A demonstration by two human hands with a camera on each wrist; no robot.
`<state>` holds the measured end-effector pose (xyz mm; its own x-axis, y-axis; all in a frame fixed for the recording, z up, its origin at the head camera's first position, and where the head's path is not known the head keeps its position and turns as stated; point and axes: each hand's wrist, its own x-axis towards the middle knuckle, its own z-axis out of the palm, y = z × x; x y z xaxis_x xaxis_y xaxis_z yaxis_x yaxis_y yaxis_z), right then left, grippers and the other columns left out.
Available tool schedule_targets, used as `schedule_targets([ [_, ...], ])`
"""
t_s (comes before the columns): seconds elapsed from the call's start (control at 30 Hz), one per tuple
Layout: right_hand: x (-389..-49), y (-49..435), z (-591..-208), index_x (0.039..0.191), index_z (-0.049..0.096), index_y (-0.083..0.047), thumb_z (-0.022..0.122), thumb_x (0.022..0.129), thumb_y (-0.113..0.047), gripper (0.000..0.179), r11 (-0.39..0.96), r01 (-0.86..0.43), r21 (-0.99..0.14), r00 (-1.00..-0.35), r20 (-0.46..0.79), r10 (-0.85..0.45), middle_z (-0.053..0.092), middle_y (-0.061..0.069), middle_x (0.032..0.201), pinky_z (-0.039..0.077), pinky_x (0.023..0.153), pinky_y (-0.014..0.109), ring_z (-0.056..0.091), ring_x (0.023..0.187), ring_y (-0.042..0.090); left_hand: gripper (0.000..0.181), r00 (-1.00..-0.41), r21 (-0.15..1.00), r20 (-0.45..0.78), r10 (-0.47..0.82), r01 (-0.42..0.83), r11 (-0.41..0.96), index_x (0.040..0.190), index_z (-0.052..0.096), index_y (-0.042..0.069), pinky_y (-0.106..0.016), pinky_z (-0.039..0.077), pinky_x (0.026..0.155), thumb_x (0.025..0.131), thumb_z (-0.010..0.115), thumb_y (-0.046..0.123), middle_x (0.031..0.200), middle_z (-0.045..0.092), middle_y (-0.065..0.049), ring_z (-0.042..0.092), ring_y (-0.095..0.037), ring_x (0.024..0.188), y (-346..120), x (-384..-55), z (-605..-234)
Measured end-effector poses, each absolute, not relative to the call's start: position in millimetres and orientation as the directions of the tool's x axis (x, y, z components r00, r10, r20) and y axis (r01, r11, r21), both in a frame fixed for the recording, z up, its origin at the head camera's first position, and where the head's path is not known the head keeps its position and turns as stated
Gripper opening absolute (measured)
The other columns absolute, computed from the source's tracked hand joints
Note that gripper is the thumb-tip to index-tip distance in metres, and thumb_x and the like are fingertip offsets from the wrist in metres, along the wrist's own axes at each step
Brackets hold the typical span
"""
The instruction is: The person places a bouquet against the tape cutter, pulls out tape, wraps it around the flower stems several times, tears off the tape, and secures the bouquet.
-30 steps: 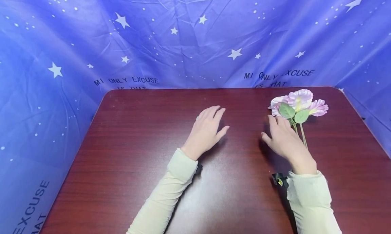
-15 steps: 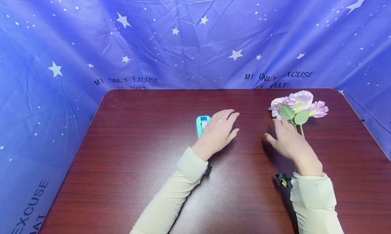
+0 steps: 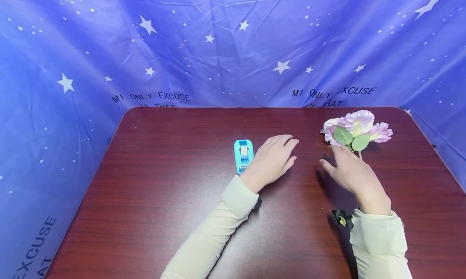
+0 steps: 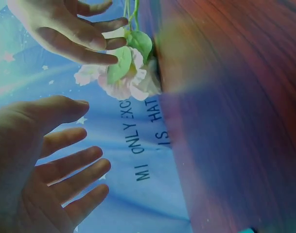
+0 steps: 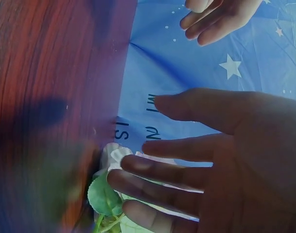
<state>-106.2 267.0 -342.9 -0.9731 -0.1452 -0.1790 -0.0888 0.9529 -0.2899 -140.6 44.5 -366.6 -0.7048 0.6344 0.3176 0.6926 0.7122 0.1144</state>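
Observation:
My left hand (image 3: 271,161) hovers over the middle of the table with fingers loosely spread, holding nothing. Just left of it lies a turquoise tape dispenser (image 3: 243,152) with a roll of clear tape, its near end close to my wrist. At the far right are artificial flowers (image 3: 358,123) with pale pink-purple petals and green leaves (image 4: 119,65). My right hand (image 3: 351,175) is in front of them, fingers extended and nothing in its grasp; it hides most of the stems. In the right wrist view the fingertips overlap the flower petals (image 5: 116,154).
The dark red-brown wooden table (image 3: 164,169) has rounded far corners. A blue curtain (image 3: 225,48) with white stars and printed lettering hangs behind it and along both sides. A small black device (image 3: 342,219) is strapped at my right wrist.
My left hand has moved right and slightly nearer, uncovering the tape dispenser it hid before. My right hand has shifted slightly right and toward me. The flowers lie where they were.

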Motion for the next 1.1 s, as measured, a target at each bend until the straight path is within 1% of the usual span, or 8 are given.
schedule_targets([
  [0.13, -106, 269, -344, 0.137, 0.038, 0.015, 0.055, 0.098, -0.027, 0.060, 0.950, -0.102, -0.295, -0.975, -0.161, -0.155, 0.041, 0.042, 0.134, 0.030, 0.103, 0.070, 0.037, 0.127, 0.058, 0.042, -0.699, 0.119, 0.307, 0.646, 0.701, 0.703, 0.136, 0.057, 0.012, -0.030, 0.034, 0.114, 0.098, 0.060, 0.029, 0.138, 0.058, -0.005, 0.052, -0.019, 0.132, 50, -141, -366],
  [0.37, -106, 276, -344, 0.136, 0.039, 0.017, 0.055, 0.098, -0.026, 0.060, 0.953, -0.102, -0.286, -0.978, -0.145, -0.148, 0.042, 0.044, 0.133, 0.030, 0.103, 0.070, 0.037, 0.124, 0.062, 0.042, -0.700, 0.114, 0.276, 0.659, 0.705, 0.700, 0.138, 0.056, 0.014, -0.030, 0.035, 0.114, 0.099, 0.059, 0.030, 0.137, 0.058, -0.003, 0.052, -0.018, 0.131, 57, -141, -367],
  [0.67, -104, 282, -340, 0.136, 0.039, 0.018, 0.056, 0.098, -0.026, 0.060, 0.952, -0.078, -0.296, -0.982, -0.141, -0.124, 0.042, 0.044, 0.131, 0.030, 0.103, 0.069, 0.039, 0.123, 0.061, 0.042, -0.684, 0.091, 0.268, 0.679, 0.719, 0.689, 0.138, 0.055, 0.015, -0.030, 0.036, 0.112, 0.100, 0.056, 0.032, 0.135, 0.058, 0.000, 0.052, -0.016, 0.129, 68, -143, -367],
  [0.9, -105, 288, -337, 0.131, 0.039, 0.022, 0.056, 0.097, -0.024, 0.059, 0.954, -0.075, -0.290, -0.983, -0.141, -0.120, 0.043, 0.047, 0.126, 0.032, 0.101, 0.069, 0.041, 0.119, 0.062, 0.042, -0.681, 0.095, 0.263, 0.683, 0.723, 0.684, 0.138, 0.055, 0.017, -0.029, 0.037, 0.111, 0.100, 0.057, 0.033, 0.134, 0.058, 0.001, 0.052, -0.015, 0.129, 77, -145, -367],
  [1.1, -104, 294, -335, 0.130, 0.041, 0.022, 0.058, 0.097, -0.022, 0.058, 0.950, -0.071, -0.303, -0.984, -0.133, -0.116, 0.046, 0.045, 0.122, 0.034, 0.098, 0.068, 0.043, 0.116, 0.060, 0.042, -0.673, 0.083, 0.253, 0.695, 0.731, 0.678, 0.138, 0.055, 0.017, -0.029, 0.037, 0.111, 0.100, 0.056, 0.035, 0.134, 0.057, 0.001, 0.052, -0.015, 0.128, 84, -146, -367],
])
